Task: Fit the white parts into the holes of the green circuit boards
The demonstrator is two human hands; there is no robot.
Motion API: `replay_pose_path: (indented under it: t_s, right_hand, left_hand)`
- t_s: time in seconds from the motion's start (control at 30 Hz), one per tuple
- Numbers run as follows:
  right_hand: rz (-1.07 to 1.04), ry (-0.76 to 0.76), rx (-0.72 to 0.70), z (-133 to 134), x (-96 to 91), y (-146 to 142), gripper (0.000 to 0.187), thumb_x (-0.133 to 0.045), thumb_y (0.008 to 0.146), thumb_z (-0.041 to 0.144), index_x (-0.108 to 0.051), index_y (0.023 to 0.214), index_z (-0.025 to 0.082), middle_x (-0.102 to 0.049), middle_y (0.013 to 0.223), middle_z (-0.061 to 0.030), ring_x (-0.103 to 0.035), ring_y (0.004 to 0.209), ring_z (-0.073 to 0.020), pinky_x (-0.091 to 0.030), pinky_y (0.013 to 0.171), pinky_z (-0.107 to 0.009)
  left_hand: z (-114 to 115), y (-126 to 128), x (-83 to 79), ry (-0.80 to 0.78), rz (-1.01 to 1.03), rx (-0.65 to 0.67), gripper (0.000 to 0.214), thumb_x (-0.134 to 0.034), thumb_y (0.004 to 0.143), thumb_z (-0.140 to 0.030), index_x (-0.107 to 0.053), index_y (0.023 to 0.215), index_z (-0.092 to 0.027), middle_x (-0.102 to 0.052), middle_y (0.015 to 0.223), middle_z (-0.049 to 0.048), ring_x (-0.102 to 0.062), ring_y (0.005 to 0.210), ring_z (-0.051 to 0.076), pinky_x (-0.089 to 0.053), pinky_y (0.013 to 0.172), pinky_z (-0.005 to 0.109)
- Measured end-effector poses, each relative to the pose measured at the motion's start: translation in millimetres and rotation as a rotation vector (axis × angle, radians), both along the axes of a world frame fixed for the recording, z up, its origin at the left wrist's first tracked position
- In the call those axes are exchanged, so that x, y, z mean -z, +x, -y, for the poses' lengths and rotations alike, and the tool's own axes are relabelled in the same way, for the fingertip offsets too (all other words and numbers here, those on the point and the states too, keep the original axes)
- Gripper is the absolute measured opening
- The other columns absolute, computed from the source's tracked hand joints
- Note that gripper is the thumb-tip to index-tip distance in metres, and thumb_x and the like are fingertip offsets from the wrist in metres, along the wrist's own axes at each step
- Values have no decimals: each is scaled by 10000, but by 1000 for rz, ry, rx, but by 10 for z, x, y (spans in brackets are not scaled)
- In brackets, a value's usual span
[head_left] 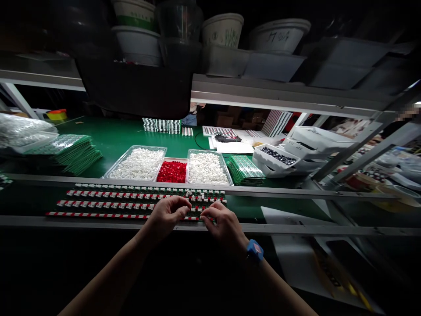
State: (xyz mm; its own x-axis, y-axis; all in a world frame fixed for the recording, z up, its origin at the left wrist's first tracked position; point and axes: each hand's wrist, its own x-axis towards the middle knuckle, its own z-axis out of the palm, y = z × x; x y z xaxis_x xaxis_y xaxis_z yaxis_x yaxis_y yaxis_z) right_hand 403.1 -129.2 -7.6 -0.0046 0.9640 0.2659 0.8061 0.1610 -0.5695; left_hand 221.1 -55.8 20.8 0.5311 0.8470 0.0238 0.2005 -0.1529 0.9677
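Forearms [121,267] outstretched, the left hand [168,213] and right hand [225,220] curl toward each other over red-and-white rows [105,204], pinched narrow, though I can't tell whether on anything.

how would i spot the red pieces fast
On the green table, beyond the rows of strips, stand two clear trays of white pieces. The red pieces lie between those trays, the only solid red heap, flanked by white.
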Motion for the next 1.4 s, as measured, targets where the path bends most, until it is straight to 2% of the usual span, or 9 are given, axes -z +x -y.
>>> replay_pose_path:
  t_s: [0.13,0.33,0.4,0.6,0.73,0.9,1.1,1.27,1.4]
  right_hand:
    - [133,-50,11,-58,-6,-43,166,-524,867,223,-686,849,194,-590,861,-44,-582,726,-140,-443,680,-244]
    - [226,-47,-18,-69,-40,-61,164,-523,881,222,-674,832,180,-591,842,-45,-568,709,-138,-422,650,-236]
    - [233,-44,-29,-75,-43,-66,159,-527,880,214,-670,820,177,-587,836,-45,-566,717,-138,-420,653,-232]
    - [237,-79,-4,-69,-43,-74,113,-563,858,208,-669,821,189,-605,845,-39,-582,716,-141,-417,638,-230]
    - [194,-71,27,-113,-128,-49,80,-606,830,227,-681,847,206,-623,852,-30,-598,715,-143,-420,653,-235]
    - [229,-18,64,-366,-262,-28,141,-584,845,213,-703,920,212,-635,870,-33,-598,724,-137,-411,663,-228]
    - [262,-71,2,-675,-275,-76,160,-616,825,210,-734,932,231,-641,874,-30,-596,748,-137,-404,679,-223]
    - [241,-103,-43,-765,-248,-72,124,-628,811,206,-741,862,217,-636,846,-24,-585,727,-132,-396,665,-225]
    - [162,-59,-77,-772,-222,-27,110,-613,815,176,-719,844,181,-637,851,-30,-574,714,-122,-398,675,-220]
  left_hand:
    - [110,-160,4,-182,88,-30,309,-682,683,-414,-681,824,-138,-595,641,-2,-464,549,94,-376,523,217]
    - [226,-385,201,-376,133,-34,420,-739,655,-488,-732,888,-138,-621,641,17,-501,570,108,-383,537,226]
    - [265,-419,246,-406,133,-47,436,-741,658,-493,-726,916,-141,-626,659,15,-503,568,103,-389,540,223]
    - [339,-422,358,-459,171,-16,374,-771,645,-471,-676,791,-140,-674,681,33,-577,582,121,-431,564,224]
    - [338,-419,471,-488,192,4,387,-787,622,-478,-707,797,-142,-694,703,46,-607,608,134,-448,592,227]
    - [294,-417,472,-424,174,-6,412,-767,647,-480,-749,895,-152,-658,630,21,-538,559,101,-412,561,207]
    - [148,-439,278,-244,60,-46,315,-742,670,-426,-758,808,-144,-684,675,48,-550,582,131,-423,562,234]
    - [-70,-414,163,-230,-20,-22,295,-731,657,-377,-735,820,-131,-682,614,38,-579,558,141,-442,552,237]
    - [-229,-290,163,-119,-73,-4,278,-685,677,-366,-726,815,-128,-700,648,49,-602,576,156,-451,549,240]
